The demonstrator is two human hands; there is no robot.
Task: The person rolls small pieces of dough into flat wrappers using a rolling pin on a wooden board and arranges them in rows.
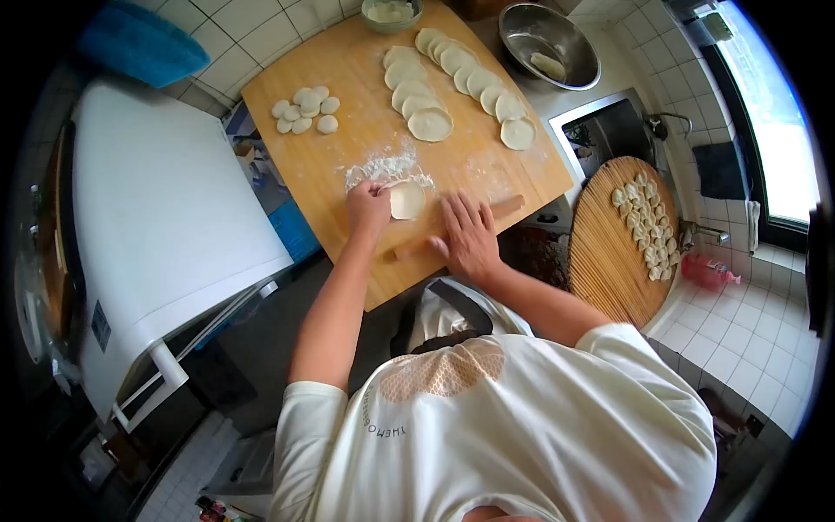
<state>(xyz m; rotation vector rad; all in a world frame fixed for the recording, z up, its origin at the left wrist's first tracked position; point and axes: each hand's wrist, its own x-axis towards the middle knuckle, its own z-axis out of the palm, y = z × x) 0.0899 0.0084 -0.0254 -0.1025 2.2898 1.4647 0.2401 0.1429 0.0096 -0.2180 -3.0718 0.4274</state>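
My left hand [370, 207] is closed, pinching the left edge of a round dough wrapper [407, 201] on the wooden board [313, 174]. White flour [383, 165] is scattered just beyond that wrapper. On the near side, a wooden rolling pin [508, 206] lies at a slant under my right hand [470, 237]. The right palm rests on the pin with the fingers stretched forward and the thumb apart. Farther back are two overlapping rows of rolled wrappers [430, 124]. A cluster of small dough pieces [308, 106] sits at the board's left.
A bowl [391, 24] stands at the board's far edge. To the right are a metal basin [550, 43] with a pale lump, a sink [600, 130], and a round slatted tray [600, 252] holding several dumplings [648, 228]. A white appliance [165, 217] stands at left.
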